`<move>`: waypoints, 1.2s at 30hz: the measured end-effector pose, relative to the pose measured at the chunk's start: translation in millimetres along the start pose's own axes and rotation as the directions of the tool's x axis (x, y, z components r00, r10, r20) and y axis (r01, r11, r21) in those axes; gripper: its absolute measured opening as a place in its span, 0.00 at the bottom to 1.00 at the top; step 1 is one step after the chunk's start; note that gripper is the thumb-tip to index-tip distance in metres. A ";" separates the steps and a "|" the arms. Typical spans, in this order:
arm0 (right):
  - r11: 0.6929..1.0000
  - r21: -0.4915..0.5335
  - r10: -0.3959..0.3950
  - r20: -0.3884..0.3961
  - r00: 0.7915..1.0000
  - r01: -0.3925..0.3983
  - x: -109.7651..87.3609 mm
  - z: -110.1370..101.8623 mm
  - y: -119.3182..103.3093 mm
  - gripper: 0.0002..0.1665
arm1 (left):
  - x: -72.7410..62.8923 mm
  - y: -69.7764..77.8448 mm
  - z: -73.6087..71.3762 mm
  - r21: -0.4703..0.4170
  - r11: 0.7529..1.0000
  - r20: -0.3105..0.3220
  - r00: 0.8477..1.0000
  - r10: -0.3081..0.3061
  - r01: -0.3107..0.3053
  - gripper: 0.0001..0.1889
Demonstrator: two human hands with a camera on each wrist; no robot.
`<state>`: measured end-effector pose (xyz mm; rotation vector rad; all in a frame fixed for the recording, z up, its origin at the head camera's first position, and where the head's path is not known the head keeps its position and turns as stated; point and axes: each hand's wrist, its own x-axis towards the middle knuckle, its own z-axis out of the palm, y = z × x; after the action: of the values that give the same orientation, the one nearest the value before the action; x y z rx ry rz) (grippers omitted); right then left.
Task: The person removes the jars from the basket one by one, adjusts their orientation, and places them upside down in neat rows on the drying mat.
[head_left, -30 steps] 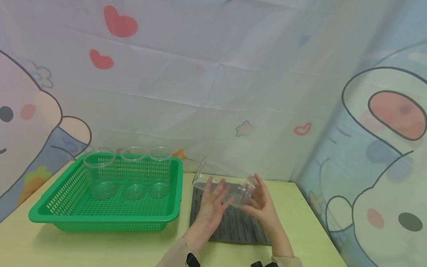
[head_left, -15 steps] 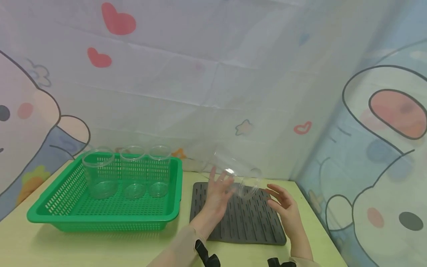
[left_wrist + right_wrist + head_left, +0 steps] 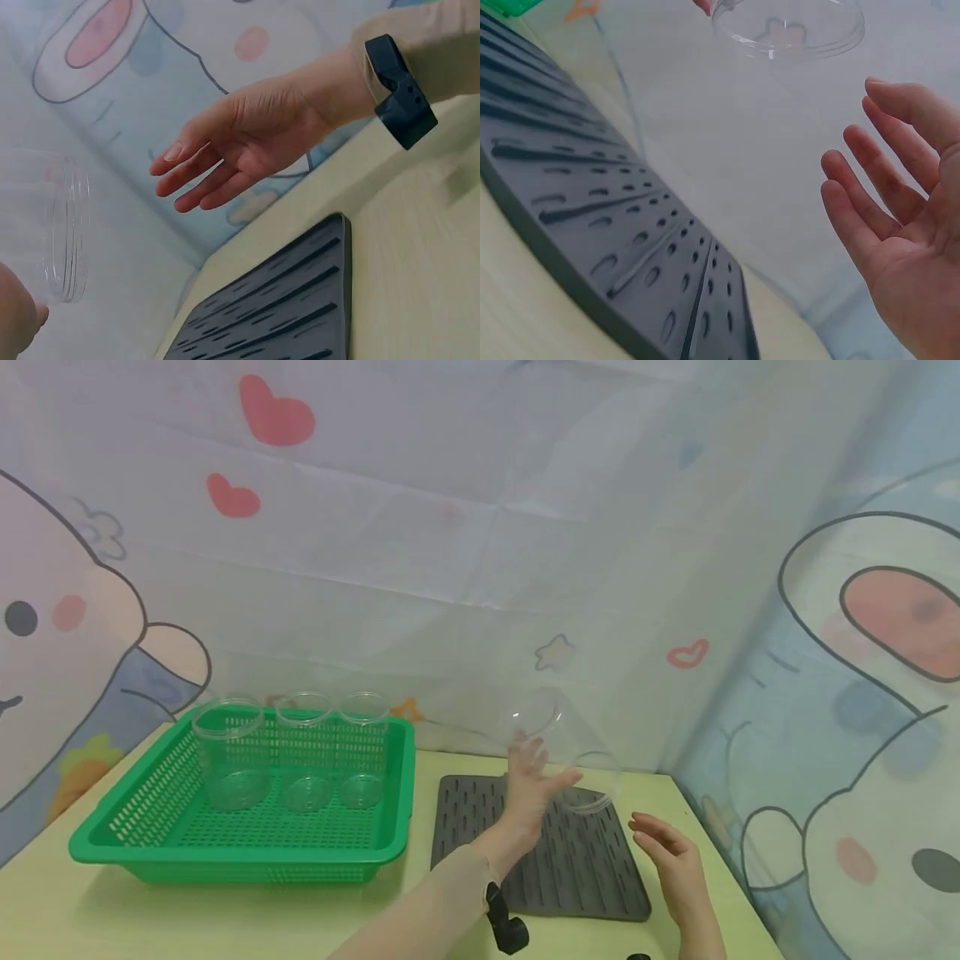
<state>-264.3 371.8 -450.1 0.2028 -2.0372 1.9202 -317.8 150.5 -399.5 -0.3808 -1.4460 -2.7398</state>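
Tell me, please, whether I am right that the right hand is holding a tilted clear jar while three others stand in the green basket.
Not quite: the head view shows the left hand holding the tilted clear jar; the right hand is apart from it. The rest is right.

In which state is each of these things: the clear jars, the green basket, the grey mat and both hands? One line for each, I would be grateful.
Held jar: tilted, threaded end lower, above the mat.
Left jar: upright in the basket.
Middle jar: upright, same basket.
Right jar: upright, same basket.
Green basket: upright on the table.
Grey mat: lying flat.
Left hand: gripping the held jar.
Right hand: relaxed, holding nothing.
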 end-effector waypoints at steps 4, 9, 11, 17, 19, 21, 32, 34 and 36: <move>1.000 0.016 0.025 0.001 1.000 -0.025 -2.7 -6.6 12.0 0.15 | 4.9 -11.1 6.1 0.055 0.998 -0.035 0.999 -0.010 0.012 0.55; 0.997 0.034 0.069 0.014 0.998 -0.069 -4.6 -13.0 21.2 0.15 | 10.9 -26.7 12.1 0.107 0.994 -0.099 0.995 -0.009 0.020 0.55; 0.996 0.050 0.080 0.017 0.997 -0.080 -5.4 -15.2 23.6 0.15 | 14.3 -34.2 14.3 0.133 0.991 -0.114 0.993 -0.004 0.019 0.56; 0.989 0.146 0.034 0.035 0.999 -0.038 -9.1 -20.0 28.2 0.20 | 21.9 -51.7 18.4 0.241 0.970 -0.118 0.993 -0.008 0.036 0.60; 0.984 0.174 0.021 0.034 0.999 -0.027 -10.2 -21.1 29.2 0.22 | 23.4 -56.5 18.4 0.268 0.962 -0.107 0.994 -0.017 0.045 0.61; 0.981 0.190 0.024 0.028 0.999 -0.029 -10.8 -21.6 30.2 0.22 | 24.2 -61.2 17.8 0.286 0.957 -0.093 0.995 -0.028 0.054 0.62; 0.981 0.190 0.043 0.024 0.999 -0.047 -16.0 -19.5 30.9 0.21 | 21.2 -82.3 12.7 0.404 0.914 -0.037 0.999 -0.011 0.025 0.62; 0.982 0.176 0.061 0.013 0.998 -0.062 -14.9 -19.4 29.4 0.20 | 22.0 -83.0 14.1 0.426 0.904 -0.034 0.999 -0.020 0.033 0.62; 0.984 0.165 0.075 0.003 0.997 -0.075 -13.1 -19.7 27.6 0.19 | 23.5 -82.7 15.9 0.445 0.895 -0.021 0.999 -0.030 0.036 0.61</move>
<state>-258.3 391.9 -479.8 0.1643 -1.9096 2.1353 -348.1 212.9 -452.7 -0.3176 -2.0209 -2.3156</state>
